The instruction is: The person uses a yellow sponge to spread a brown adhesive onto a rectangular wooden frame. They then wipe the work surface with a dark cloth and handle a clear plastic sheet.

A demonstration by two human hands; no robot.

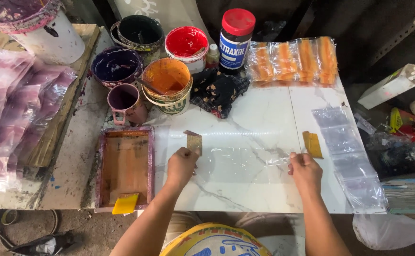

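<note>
**Both hands pinching one clear plastic sheet flat on the marble top**

Counts: one clear plastic sheet (238,161) on the white marble-pattern tabletop (264,118), lying between the two hands. Two small tan card pieces: one (194,141) at the sheet's left corner, one yellower (312,144) just right of the sheet. Five open paint containers at the back: black bucket (138,31), red tub (186,41), orange bucket (167,80), dark purple bowl (116,65), small purple mug (124,100). One red-lidded dark jar (236,38). One wooden screen frame with purple-stained edges (125,168) left of the sheet, a yellow squeegee (125,204) resting on its near edge. One stack of clear small bags (347,151) to the right, one pack of orange-printed bags (293,59) behind.

Grip: left hand (181,166) closed in a pinch on the sheet's left edge, fingertips touching the tan card. Right hand (304,170) curled, thumb and fingers pinched on the sheet's right edge.

Pose: both forearms reach forward from the bottom edge, palms down, knuckles up, hands well apart with the sheet spanning between them.
</note>
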